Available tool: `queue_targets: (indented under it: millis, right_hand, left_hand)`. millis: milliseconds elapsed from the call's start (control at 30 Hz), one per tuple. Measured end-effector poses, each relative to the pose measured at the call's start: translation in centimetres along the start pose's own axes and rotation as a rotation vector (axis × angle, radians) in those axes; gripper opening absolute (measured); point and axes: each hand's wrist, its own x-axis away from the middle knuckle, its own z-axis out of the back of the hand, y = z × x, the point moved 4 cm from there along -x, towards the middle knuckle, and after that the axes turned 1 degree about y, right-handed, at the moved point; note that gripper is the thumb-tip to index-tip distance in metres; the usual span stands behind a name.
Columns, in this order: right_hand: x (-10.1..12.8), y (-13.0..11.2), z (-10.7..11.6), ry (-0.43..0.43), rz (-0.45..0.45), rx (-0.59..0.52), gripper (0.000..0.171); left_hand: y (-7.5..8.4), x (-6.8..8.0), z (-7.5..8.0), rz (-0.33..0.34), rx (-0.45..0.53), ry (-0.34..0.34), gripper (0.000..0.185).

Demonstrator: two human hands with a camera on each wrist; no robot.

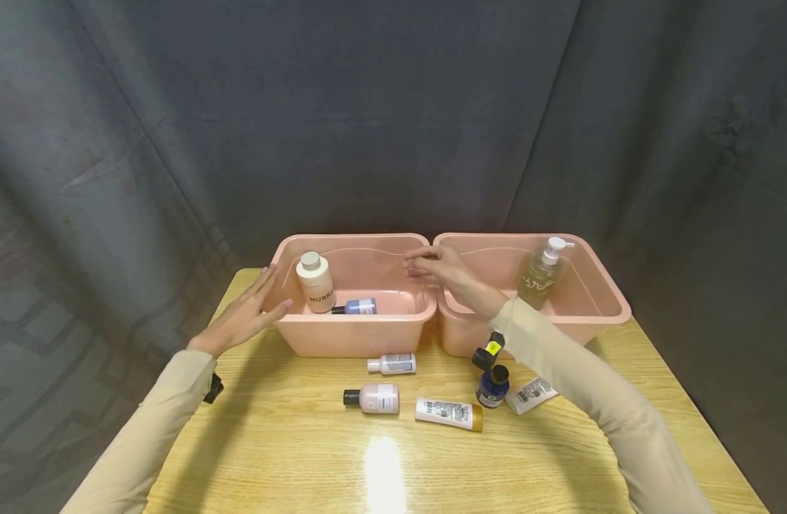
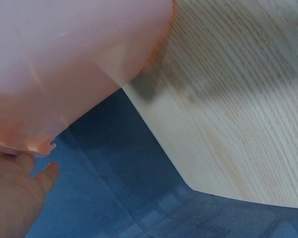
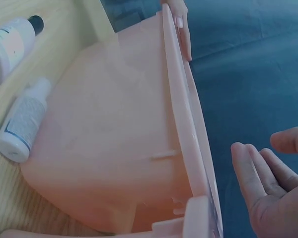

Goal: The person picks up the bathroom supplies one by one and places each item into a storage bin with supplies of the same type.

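The left pink tub (image 1: 355,335) sits at the back of the wooden table (image 1: 271,442), and the left hand (image 1: 242,316) lies flat against its outer left wall, fingers straight and close together, nothing gripped. Over that tub's right rim, where it meets the right pink tub (image 1: 593,303), the right hand (image 1: 441,271) hovers with loosely extended fingers holding nothing. Inside the left tub stand a beige bottle (image 1: 316,282) and a lying blue bottle (image 1: 357,307); just in front of the tub lie a small white bottle (image 1: 393,364) and a pink bottle (image 1: 374,397).
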Motion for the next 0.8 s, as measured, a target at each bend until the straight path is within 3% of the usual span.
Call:
queue_targets:
  millis: [167,567,800]
  right_hand:
    - [0.6,0.3,-0.3,-0.002,-0.007,-0.056,0.032]
    - [2.3,0.8,-1.4,-0.073,0.081,-0.162,0.028]
    - [3.5,1.0,-1.6,-0.075,0.139,0.017,0.03]
  left_hand:
    - [0.0,0.1,0.0,0.003,0.0,-0.004,0.087]
    - [-0.1,-0.1,0.0,0.007,-0.007,-0.002,0.087]
    - [-0.1,-0.1,0.0,0.006,-0.007,-0.009,0.088]
